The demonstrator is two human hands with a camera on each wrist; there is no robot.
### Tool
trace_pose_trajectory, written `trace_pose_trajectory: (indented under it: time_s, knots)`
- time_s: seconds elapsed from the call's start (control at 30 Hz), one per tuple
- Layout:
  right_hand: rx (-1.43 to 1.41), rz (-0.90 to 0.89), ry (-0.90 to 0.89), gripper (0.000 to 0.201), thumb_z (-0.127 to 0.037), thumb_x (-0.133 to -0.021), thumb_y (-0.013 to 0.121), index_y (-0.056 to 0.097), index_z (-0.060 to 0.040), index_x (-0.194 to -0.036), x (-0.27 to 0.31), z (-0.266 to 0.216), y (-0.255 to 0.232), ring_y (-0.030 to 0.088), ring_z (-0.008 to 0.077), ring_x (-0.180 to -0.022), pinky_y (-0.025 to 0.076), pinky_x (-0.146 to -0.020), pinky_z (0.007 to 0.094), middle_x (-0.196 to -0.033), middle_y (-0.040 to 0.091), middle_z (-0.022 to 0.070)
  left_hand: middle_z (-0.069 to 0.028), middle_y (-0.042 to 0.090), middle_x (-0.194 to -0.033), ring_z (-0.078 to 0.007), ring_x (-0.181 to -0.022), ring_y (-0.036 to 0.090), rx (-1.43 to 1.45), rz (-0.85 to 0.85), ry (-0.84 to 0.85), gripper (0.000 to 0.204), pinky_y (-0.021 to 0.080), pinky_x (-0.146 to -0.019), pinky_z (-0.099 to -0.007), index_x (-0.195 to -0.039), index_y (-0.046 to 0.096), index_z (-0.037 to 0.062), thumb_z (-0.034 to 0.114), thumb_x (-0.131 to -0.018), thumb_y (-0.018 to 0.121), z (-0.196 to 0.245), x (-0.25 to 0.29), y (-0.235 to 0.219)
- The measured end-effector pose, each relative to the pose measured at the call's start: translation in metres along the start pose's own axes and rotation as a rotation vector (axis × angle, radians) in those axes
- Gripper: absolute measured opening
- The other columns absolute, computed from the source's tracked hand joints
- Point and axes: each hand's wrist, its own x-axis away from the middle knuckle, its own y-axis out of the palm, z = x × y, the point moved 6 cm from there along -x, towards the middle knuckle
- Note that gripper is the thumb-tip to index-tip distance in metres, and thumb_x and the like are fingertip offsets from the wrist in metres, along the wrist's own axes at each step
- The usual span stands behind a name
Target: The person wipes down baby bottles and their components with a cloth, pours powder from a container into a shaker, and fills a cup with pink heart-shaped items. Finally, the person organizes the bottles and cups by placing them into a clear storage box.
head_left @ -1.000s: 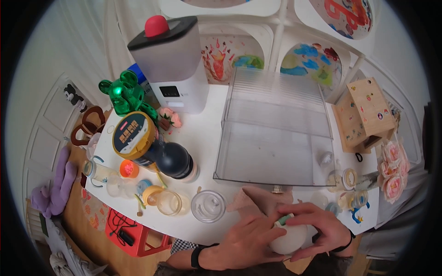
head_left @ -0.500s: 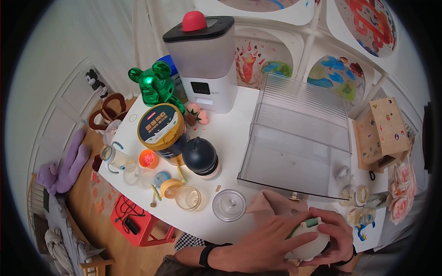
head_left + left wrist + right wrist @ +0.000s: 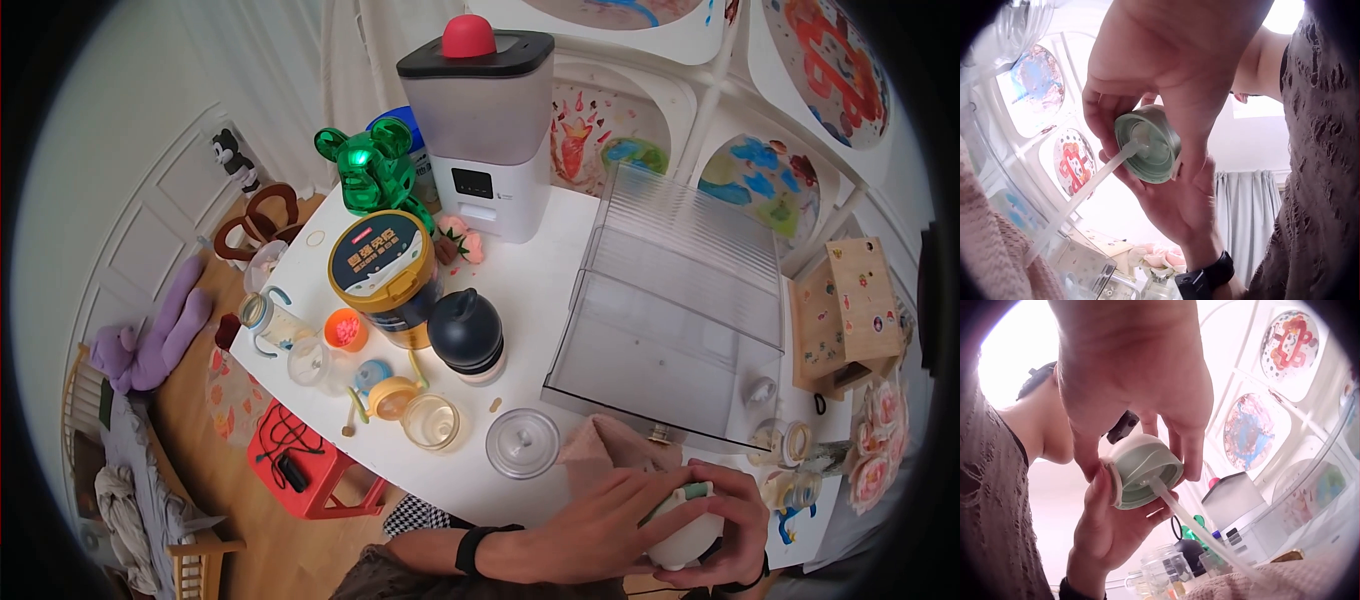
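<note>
White table (image 3: 545, 330), with painted panels (image 3: 610, 125) behind and a wooden floor (image 3: 255, 535) below. On it, towards the back: one food dispenser (image 3: 480, 135) with a dark top; one shiny green bear (image 3: 372, 172); one gold-lidded tub (image 3: 380, 270); one dark-capped bottle (image 3: 466, 330). Towards the front edge: one clear jar (image 3: 432, 422), one clear cup (image 3: 522, 443), and one pink cloth (image 3: 615, 450) near a large clear tray (image 3: 650, 350). Item in hand: one white-and-green lid (image 3: 683, 540), held at the near edge of the table, beside the cloth; a pale straw (image 3: 1079, 197) runs down from its underside. Left hand (image 3: 590, 530): fingers curled on the lid. Right hand (image 3: 735, 525): fingers bent round its other side, a narrow two-handed hold. Change: the head view has swung, placing the tabletop things farther right in frame; the lid stays between both hands, so work on it appears unfinished.
</note>
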Motion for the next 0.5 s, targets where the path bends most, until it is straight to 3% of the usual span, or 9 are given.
trace_pose_trajectory:
  time_s: [0.1,0.17,0.3,0.4,0.47,0.5]
  knots:
    - [0.104,0.001,0.000,0.104,-0.040,-0.047,0.103,0.056,-0.0047,-0.133,-0.008,-0.011,-0.001,0.067,0.0400,-0.112,0.056,-0.094,0.0435,-0.130,0.059,0.0290,-0.0261,0.044,-0.146,-0.0356,-0.113,0.058,-0.067,-0.041,0.035,0.078,0.047,-0.097,-0.0427,-0.142,0.047,0.0064,0.027,-0.074,0.080,0.001,0.003,0.003]
    - [0.208,-0.066,-0.100,0.089,-0.051,-0.073,0.088,0.053,-0.0008,-0.138,-0.024,-0.030,-0.004,0.066,0.0439,-0.113,0.057,-0.091,0.0469,-0.127,0.061,0.0325,-0.0266,0.046,-0.144,-0.0342,-0.105,0.061,-0.072,0.035,0.115,0.076,0.048,-0.094,-0.0413,-0.140,0.050,0.0109,0.026,-0.072,0.079,0.005,0.003,0.001]
    - [0.198,-0.061,-0.057,0.084,-0.044,-0.074,0.090,0.054,-0.0009,-0.136,-0.021,-0.037,-0.005,0.066,0.0458,-0.114,0.059,-0.088,0.0484,-0.127,0.061,0.0331,-0.0264,0.047,-0.144,-0.0335,-0.103,0.061,-0.087,0.030,0.125,0.073,0.048,-0.092,-0.0405,-0.138,0.052,0.0143,0.025,-0.071,0.079,0.005,0.005,0.005]
    - [0.192,-0.101,-0.032,0.088,-0.036,-0.073,0.092,0.049,-0.0016,-0.142,-0.014,-0.035,-0.004,0.062,0.0449,-0.119,0.054,-0.097,0.0502,-0.133,0.058,0.0327,-0.0270,0.047,-0.144,-0.0342,-0.102,0.061,-0.078,0.008,0.128,0.070,0.048,-0.091,-0.0400,-0.135,0.053,0.0134,0.025,-0.071,0.080,0.006,0.006,0.004]
    - [0.292,-0.040,-0.068,0.104,-0.045,-0.046,0.103,0.058,-0.0008,-0.129,-0.004,-0.028,-0.003,0.069,0.0403,-0.107,0.057,-0.091,0.0446,-0.120,0.065,0.0284,-0.0272,0.047,-0.144,-0.0356,-0.104,0.061,-0.029,0.031,0.136,0.072,0.048,-0.091,-0.0408,-0.133,0.054,0.0128,0.025,-0.069,0.084,0.005,0.004,-0.001]
    - [0.293,-0.040,-0.059,0.104,-0.045,-0.046,0.103,0.058,-0.0008,-0.129,-0.004,-0.025,0.000,0.069,0.0403,-0.107,0.057,-0.091,0.0446,-0.120,0.065,0.0284,-0.0272,0.047,-0.144,-0.0356,-0.104,0.061,-0.021,0.028,0.135,0.072,0.048,-0.091,-0.0408,-0.133,0.054,0.0128,0.025,-0.069,0.084,0.003,0.005,-0.001]
